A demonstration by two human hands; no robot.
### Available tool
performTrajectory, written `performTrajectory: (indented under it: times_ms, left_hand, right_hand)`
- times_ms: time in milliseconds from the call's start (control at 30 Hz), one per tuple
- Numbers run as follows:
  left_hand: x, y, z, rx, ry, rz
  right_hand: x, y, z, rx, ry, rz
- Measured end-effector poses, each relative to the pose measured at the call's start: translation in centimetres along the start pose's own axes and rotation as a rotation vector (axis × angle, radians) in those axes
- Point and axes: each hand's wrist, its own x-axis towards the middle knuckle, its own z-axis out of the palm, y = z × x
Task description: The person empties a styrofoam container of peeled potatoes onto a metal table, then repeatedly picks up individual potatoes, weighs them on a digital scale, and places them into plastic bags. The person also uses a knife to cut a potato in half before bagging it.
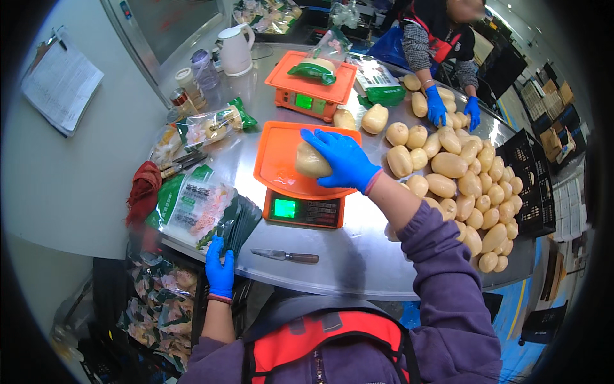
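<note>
My right hand (343, 161), in a blue glove, grips a pale lotus root segment (312, 161) over the orange tray (273, 168) of a digital scale (307, 209) with a lit green display. Whether the segment touches the tray I cannot tell. My left hand (219, 269), also blue-gloved, is at the table's front left edge, its fingertips at a fan of printed green plastic bags (196, 206); whether it grips one is unclear. A knife (285, 256) with a wooden handle lies in front of the scale. Many lotus root segments (449, 164) are heaped at the right.
A second orange scale (311, 89) bears a filled bag (314, 65). Across the table a co-worker's gloved hands (435, 105) touch the heap. A white kettle (235, 50) and jars stand at the back left. Black crates (527, 182) flank the table; the lower left one holds filled bags (165, 307).
</note>
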Motion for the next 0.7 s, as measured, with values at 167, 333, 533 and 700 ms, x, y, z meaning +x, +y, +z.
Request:
performTrajectory:
  times_ms: [167, 333, 533, 700]
  left_hand:
    - [-1.0, -1.0, -1.4, 0.015, 0.039, -0.019]
    - [-1.1, -1.6, -2.5, -0.055, 0.074, -0.103]
    - [0.2, -1.6, -2.7, -0.037, 0.022, -0.071]
    - [1.3, -1.8, -1.2, -0.224, 0.009, -0.157]
  right_hand:
    - [2.4, 0.4, 1.3, -0.06, -0.184, -0.005]
    - [-2.3, 0.8, -1.9, 0.272, 0.298, 0.156]
    - [-15.2, 0.7, -3.0, 0.765, 0.713, 0.685]
    - [-21.1, 0.0, -1.2, 0.74, 0.676, 0.888]
